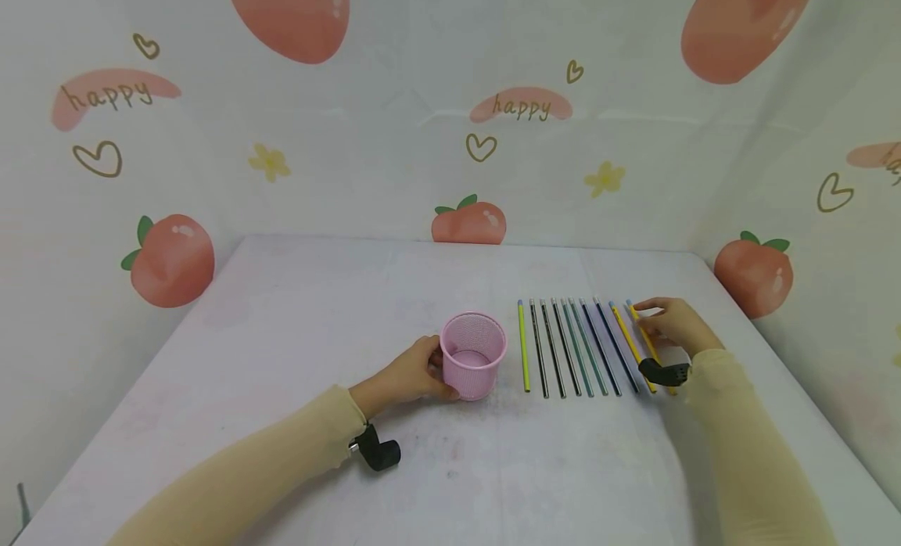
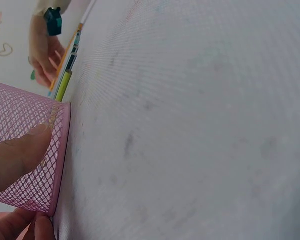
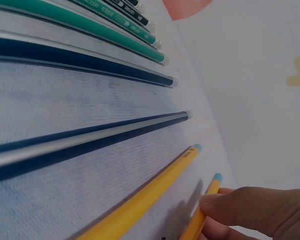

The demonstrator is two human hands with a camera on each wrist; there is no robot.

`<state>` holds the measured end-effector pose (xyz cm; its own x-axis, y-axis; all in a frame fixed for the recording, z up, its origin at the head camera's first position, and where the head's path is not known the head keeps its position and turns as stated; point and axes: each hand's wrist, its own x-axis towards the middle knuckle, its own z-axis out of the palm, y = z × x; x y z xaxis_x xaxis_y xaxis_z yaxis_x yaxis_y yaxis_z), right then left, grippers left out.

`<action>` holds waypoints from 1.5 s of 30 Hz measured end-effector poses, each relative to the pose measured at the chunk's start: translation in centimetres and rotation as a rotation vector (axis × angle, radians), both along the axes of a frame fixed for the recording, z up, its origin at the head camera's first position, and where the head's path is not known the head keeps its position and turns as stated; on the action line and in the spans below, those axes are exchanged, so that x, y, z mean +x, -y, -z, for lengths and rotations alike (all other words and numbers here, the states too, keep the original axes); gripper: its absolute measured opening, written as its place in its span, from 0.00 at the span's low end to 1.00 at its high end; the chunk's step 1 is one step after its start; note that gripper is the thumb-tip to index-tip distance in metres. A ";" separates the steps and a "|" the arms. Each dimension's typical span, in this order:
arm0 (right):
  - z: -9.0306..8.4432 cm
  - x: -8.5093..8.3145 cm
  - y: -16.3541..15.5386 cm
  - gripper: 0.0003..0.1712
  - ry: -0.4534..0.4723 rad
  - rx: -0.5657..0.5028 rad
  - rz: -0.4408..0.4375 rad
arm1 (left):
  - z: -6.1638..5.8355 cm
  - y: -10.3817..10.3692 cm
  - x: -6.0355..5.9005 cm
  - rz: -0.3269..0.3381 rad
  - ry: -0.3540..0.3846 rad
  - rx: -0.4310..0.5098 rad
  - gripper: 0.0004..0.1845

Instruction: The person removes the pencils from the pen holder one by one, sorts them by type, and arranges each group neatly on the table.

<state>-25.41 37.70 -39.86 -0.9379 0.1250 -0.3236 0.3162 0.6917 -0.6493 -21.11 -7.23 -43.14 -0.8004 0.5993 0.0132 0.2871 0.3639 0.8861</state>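
A pink mesh pen cup (image 1: 474, 366) stands upright on the table, and nothing shows inside it. My left hand (image 1: 417, 371) grips its left side, with the thumb (image 2: 22, 152) on the mesh in the left wrist view. To the cup's right lies a row of several pencils, from a lime green pencil (image 1: 524, 346) through black, green and dark blue ones to two yellow ones. At the row's right end my right hand (image 1: 672, 325) pinches the outermost yellow pencil (image 3: 195, 222) near its blue-tipped end. Beside it lies the other yellow pencil (image 3: 145, 202), untouched.
A white cloth covers the table (image 1: 338, 296). Behind it hangs a white backdrop (image 1: 394, 139) printed with peaches, hearts and flowers. Black wrist cameras (image 1: 380, 452) sit on both wrists. A dark blue pencil (image 3: 90, 140) lies close to the two yellow ones.
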 end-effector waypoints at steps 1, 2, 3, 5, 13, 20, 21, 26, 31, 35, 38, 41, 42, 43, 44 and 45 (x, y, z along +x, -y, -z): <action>0.1 -0.1 0.0 0.28 0.001 0.011 0.000 | 0.0 0.0 0.0 0.000 0.002 0.000 0.37; 0.2 -0.1 0.0 0.28 0.003 0.018 0.002 | 0.0 0.0 0.0 -0.001 0.003 0.000 0.37; 0.3 -0.1 0.0 0.28 0.002 0.022 0.001 | 0.0 0.0 0.0 -0.001 0.003 -0.001 0.38; 0.4 -0.1 0.1 0.28 -0.004 0.030 -0.002 | 0.0 0.0 0.0 -0.002 0.001 0.000 0.37; 1.0 -0.4 0.0 0.28 -0.041 0.026 -0.003 | 0.0 0.0 0.0 -0.015 -0.005 -0.009 0.37; 1.4 -0.7 -0.1 0.29 -0.041 0.013 0.012 | -0.1 -0.1 0.0 -0.003 -0.005 0.002 0.37; 1.4 -0.7 -0.1 0.30 -0.038 0.012 0.013 | -0.1 -0.1 -0.1 -0.002 -0.006 0.003 0.37; 1.4 -0.7 -0.3 0.31 -0.015 0.004 0.028 | -0.1 -0.1 0.0 -0.002 -0.003 -0.004 0.37; 1.3 -0.5 -0.3 0.31 -0.006 -0.008 0.059 | -0.1 -0.1 0.0 0.002 -0.003 -0.002 0.37; 0.9 -0.3 -0.2 0.31 -0.010 -0.023 0.071 | -0.1 -0.1 0.0 -0.004 -0.008 -0.007 0.37; 0.7 0.0 -0.1 0.32 -0.008 -0.036 0.080 | -0.1 -0.1 0.0 -0.008 -0.004 -0.008 0.38; 0.6 0.2 -0.1 0.33 -0.008 -0.052 0.075 | -0.1 -0.1 0.0 -0.004 -0.003 -0.001 0.37; 0.6 0.2 -0.1 0.33 -0.008 -0.059 0.073 | -0.1 -0.1 -0.1 -0.003 -0.005 0.000 0.37; 0.6 0.2 -0.1 0.33 -0.008 -0.065 0.071 | -0.1 0.0 -0.1 -0.002 -0.006 0.003 0.37; 0.7 0.2 -0.2 0.33 -0.008 -0.073 0.071 | -0.1 0.0 -0.1 -0.003 -0.003 0.005 0.37; 0.7 0.3 -0.2 0.34 -0.009 -0.080 0.073 | -0.1 0.1 -0.2 -0.005 0.005 0.005 0.36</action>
<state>-25.15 37.89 -40.54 -0.9300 0.1670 -0.3273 0.3580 0.6129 -0.7044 -21.29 -7.35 -43.06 -0.8037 0.5950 0.0124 0.2806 0.3606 0.8895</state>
